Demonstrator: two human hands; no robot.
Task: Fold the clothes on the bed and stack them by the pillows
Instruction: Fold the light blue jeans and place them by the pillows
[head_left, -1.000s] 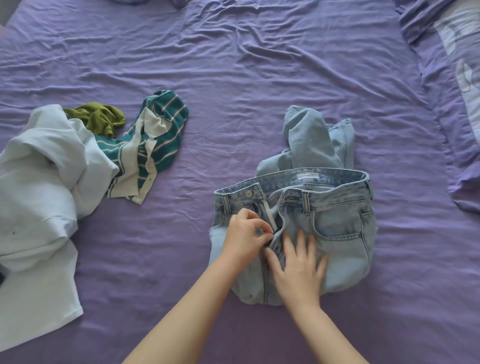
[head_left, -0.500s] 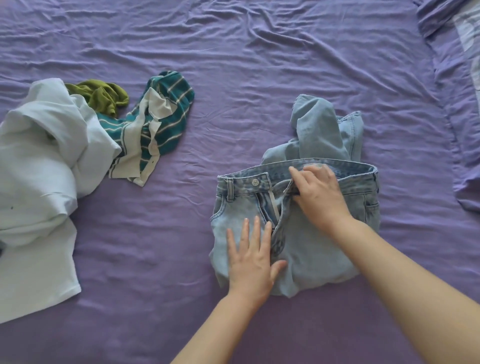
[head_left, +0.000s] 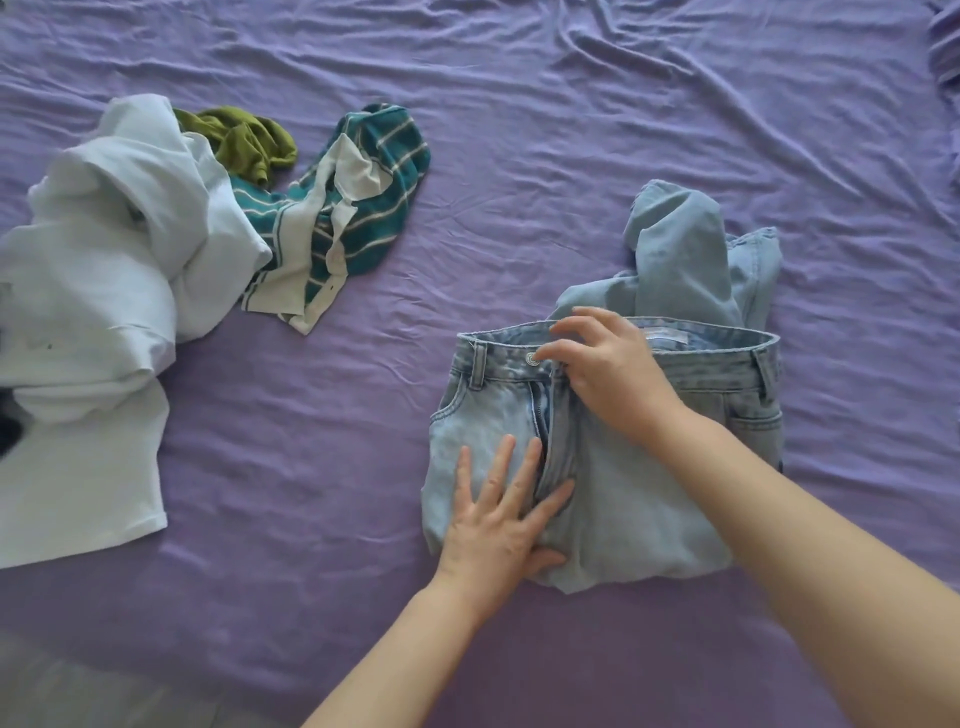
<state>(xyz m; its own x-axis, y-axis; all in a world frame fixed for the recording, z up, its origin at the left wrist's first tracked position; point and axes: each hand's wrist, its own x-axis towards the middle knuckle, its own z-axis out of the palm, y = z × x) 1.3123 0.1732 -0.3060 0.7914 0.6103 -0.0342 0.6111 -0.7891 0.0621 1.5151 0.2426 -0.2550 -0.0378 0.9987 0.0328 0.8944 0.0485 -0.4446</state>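
Light blue jeans (head_left: 639, 499) lie bunched on the purple bed sheet (head_left: 519, 156), waistband facing away from me, legs crumpled behind it. My left hand (head_left: 498, 519) rests flat with fingers spread on the jeans' left front, beside the fly. My right hand (head_left: 608, 369) sits on the waistband at the button, fingers curled around the fabric by the fly's top. At the left lie unfolded clothes: a white garment (head_left: 93, 291), a teal striped shirt (head_left: 343, 218) and an olive green item (head_left: 244, 137).
The edge of a purple pillow (head_left: 945, 47) shows at the top right corner. A dark item (head_left: 10, 431) peeks out at the left edge under the white garment. Grey floor (head_left: 78, 696) shows at the bottom left past the bed's edge.
My left hand went from pinching at the fly to lying flat lower down on the jeans. My right hand rose from the fly to the waistband, then slid left to the button.
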